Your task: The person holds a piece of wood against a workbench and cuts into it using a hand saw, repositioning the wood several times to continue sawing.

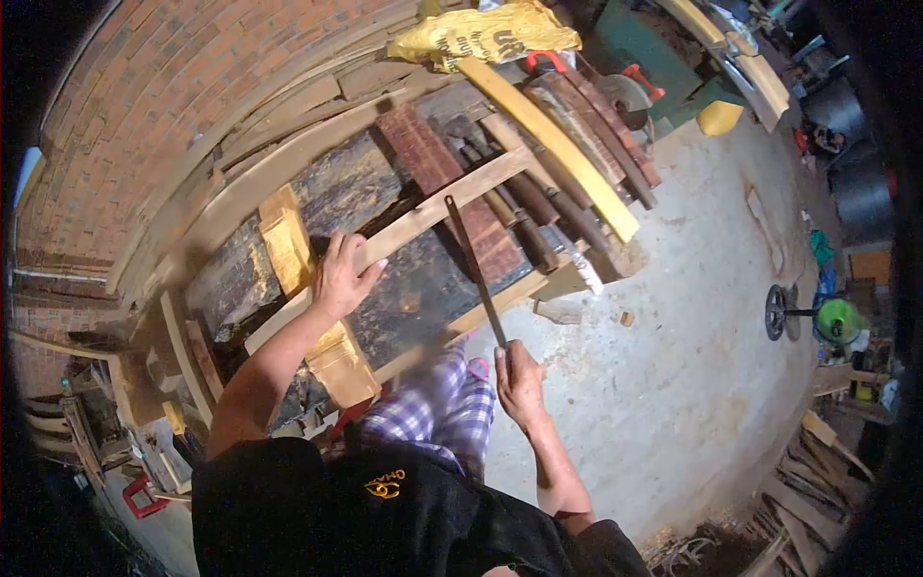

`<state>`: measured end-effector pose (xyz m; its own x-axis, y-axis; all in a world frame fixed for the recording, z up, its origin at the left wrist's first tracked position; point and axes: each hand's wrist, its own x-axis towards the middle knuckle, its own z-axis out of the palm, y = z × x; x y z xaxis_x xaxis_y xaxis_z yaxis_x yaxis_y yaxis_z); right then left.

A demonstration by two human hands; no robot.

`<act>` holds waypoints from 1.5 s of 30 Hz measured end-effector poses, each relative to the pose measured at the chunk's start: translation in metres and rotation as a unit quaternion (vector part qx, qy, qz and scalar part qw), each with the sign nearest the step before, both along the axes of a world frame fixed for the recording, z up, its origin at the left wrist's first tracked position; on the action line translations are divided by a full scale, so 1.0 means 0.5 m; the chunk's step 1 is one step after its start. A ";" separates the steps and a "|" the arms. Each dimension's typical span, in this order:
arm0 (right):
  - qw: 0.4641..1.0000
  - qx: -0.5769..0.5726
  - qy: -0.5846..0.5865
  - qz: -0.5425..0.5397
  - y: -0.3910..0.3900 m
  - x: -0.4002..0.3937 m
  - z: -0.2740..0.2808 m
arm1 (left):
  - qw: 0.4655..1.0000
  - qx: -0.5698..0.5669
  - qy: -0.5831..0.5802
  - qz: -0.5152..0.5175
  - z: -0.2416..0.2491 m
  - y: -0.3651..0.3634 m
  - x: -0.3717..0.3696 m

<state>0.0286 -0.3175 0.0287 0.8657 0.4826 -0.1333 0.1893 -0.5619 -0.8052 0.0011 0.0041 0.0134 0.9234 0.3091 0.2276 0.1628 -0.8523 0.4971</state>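
My left hand (338, 279) grips a long pale wooden board (413, 226) across its width, thumb on the near side and fingers over the far side. The board lies slantwise over the workbench, crossing a yellowish wood block (286, 240) and a reddish-brown plank (420, 149). In my right hand (521, 385) is a long, narrow, dark metal bar (473, 264) with a small hole at its far end. That end overlaps the board's near edge in this view. My right fingers are wrapped around the near end, which they hide.
Several wood-handled tools (529, 226) lie on the workbench (356, 183), beside a yellow strip of wood (553, 144). A yellow plastic bag (481, 37) is at the back, near the brick wall (192, 106). Wood scraps (561, 311) lie on the concrete floor (692, 317).
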 end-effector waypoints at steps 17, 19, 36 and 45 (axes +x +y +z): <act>0.983 0.000 -0.039 0.179 0.032 -0.013 0.098 | 0.971 -0.117 0.155 0.137 -0.045 0.027 0.021; 0.978 -0.114 0.031 0.171 0.077 -0.004 0.114 | 0.986 -0.045 0.066 0.146 -0.112 0.006 0.022; 0.976 -0.115 -0.070 0.171 0.232 0.049 0.027 | 0.940 -0.048 0.181 0.285 -0.077 0.023 0.060; 0.971 -0.154 -0.037 0.180 0.284 0.031 0.031 | 0.904 -0.103 0.217 0.354 0.004 0.009 0.070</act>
